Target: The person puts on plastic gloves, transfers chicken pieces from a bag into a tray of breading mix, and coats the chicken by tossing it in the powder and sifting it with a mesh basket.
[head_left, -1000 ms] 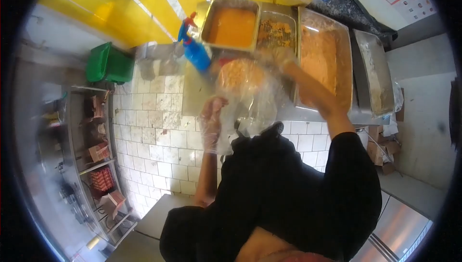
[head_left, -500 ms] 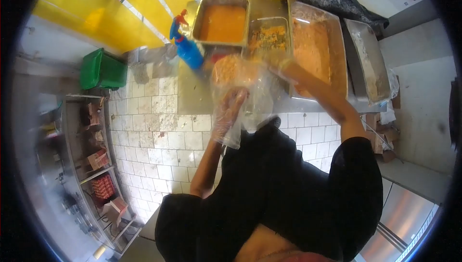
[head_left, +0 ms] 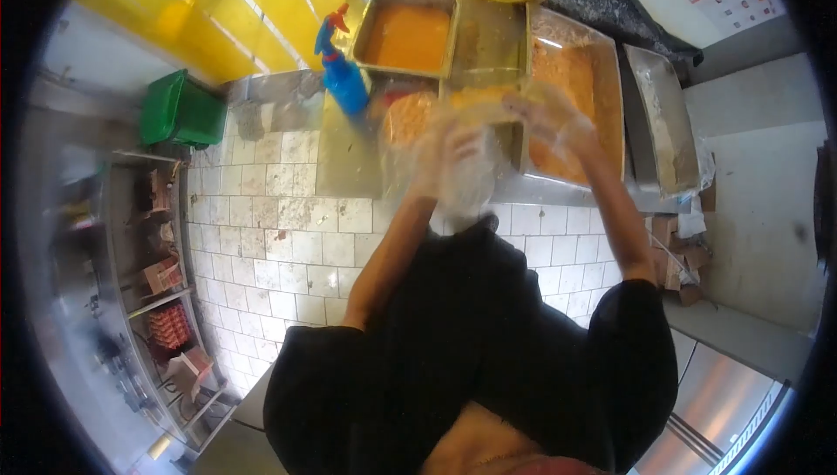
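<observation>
My left hand (head_left: 446,154), in a clear plastic glove, has its fingers curled beside a clear plastic bag (head_left: 410,117) of orange crumbly food. What lies in those fingers is blurred. To the right, my gloved right hand (head_left: 554,117) has its fingertips at the right end of a shallow container with orange bits (head_left: 479,109), seen edge-on and smeared by motion. This container is close in front of me, between both hands. Behind it is a deep metal pan (head_left: 357,61) of orange liquid. A long metal tray (head_left: 621,82) with orange coating lies beside my right hand.
A blue spray bottle (head_left: 346,87) with a red nozzle stands left of the pan. An upright grey tray (head_left: 667,117) leans at the far right. There is a green bin (head_left: 183,113) on the left, above a shelf rack (head_left: 157,309) with boxes.
The container with orange bits has left its spot behind the bag and come towards me, tipped. My right hand has moved back with it; my left hand has shifted up and right.
</observation>
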The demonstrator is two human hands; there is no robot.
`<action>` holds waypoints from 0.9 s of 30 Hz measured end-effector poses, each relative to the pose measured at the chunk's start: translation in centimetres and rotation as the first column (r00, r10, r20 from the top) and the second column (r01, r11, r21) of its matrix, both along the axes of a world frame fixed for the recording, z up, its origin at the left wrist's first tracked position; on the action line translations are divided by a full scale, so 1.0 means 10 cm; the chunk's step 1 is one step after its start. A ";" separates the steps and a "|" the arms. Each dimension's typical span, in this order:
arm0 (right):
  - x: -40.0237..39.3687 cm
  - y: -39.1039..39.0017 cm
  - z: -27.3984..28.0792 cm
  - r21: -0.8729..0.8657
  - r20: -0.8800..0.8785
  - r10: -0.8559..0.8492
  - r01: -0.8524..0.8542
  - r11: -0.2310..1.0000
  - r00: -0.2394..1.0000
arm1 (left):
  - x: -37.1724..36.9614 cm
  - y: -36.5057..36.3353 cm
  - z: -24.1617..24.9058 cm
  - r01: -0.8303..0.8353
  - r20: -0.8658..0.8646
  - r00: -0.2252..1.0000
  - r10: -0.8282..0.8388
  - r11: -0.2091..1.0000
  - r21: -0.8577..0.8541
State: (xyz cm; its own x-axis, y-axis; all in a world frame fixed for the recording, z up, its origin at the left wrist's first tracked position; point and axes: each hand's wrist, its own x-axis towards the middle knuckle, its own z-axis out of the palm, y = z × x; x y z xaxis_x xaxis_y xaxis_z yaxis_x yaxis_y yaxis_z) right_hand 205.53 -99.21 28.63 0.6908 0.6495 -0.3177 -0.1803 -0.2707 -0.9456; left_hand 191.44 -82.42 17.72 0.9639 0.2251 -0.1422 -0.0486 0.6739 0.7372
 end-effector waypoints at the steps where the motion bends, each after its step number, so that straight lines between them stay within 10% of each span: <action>1: -0.02 -0.01 0.07 -0.127 0.116 -0.005 0.020 0.992 0.993 | -0.06 0.01 0.04 -0.071 0.001 0.997 0.071 0.997 0.004; 3: -0.16 -0.06 0.36 -0.251 0.294 0.108 -0.033 0.968 0.950 | -0.12 0.08 0.15 -0.135 0.010 0.991 0.135 0.991 0.006; 5: -0.32 -0.17 0.51 -0.370 0.435 0.218 -0.048 0.928 0.874 | -0.17 0.21 0.28 0.016 -0.210 0.970 -0.121 0.896 -0.444; 7: -0.47 -0.37 0.54 -0.679 0.734 0.680 0.049 0.733 0.003 | -0.30 0.16 0.17 0.120 -0.104 0.982 -0.157 0.947 -0.298; 9: -0.61 -0.48 0.55 -0.671 0.731 0.653 0.032 0.741 0.198 | -0.29 0.10 0.20 0.216 0.011 0.976 -0.216 0.967 -0.135; 11: -0.74 -0.63 0.56 -0.659 0.695 0.600 0.019 0.752 0.395 | -0.25 0.03 0.37 0.174 -0.273 0.945 -0.180 0.984 -0.048; 14: -0.82 -0.89 0.59 -0.730 0.683 0.728 0.117 0.674 0.065 | -0.17 -0.07 -0.03 0.214 -0.301 0.934 -0.192 0.976 0.042; 16: -0.81 -1.09 0.61 -0.394 0.651 0.162 0.148 0.907 0.742 | -0.01 -0.18 -0.17 0.215 -0.269 0.948 -0.172 0.967 0.139; 19: -0.33 -1.70 0.16 0.233 0.454 -0.413 0.342 0.910 0.790 | 0.37 -0.36 -0.29 0.161 -0.244 0.966 -0.079 0.927 0.338; 23: 0.75 -2.18 -0.72 -0.008 0.683 -0.339 0.472 0.882 0.646 | 1.12 -0.67 -0.54 0.012 -0.242 0.957 0.158 0.814 0.580; 25: 1.18 -2.30 -1.38 -0.007 0.323 -0.464 0.492 0.870 0.825 | 1.39 -0.84 -0.31 -0.033 -0.240 0.950 0.201 0.826 0.562; 27: 1.59 -2.30 -1.90 -0.023 0.315 -0.434 0.464 0.886 0.844 | 1.63 -0.99 -0.09 -0.056 -0.246 0.947 0.205 0.861 0.505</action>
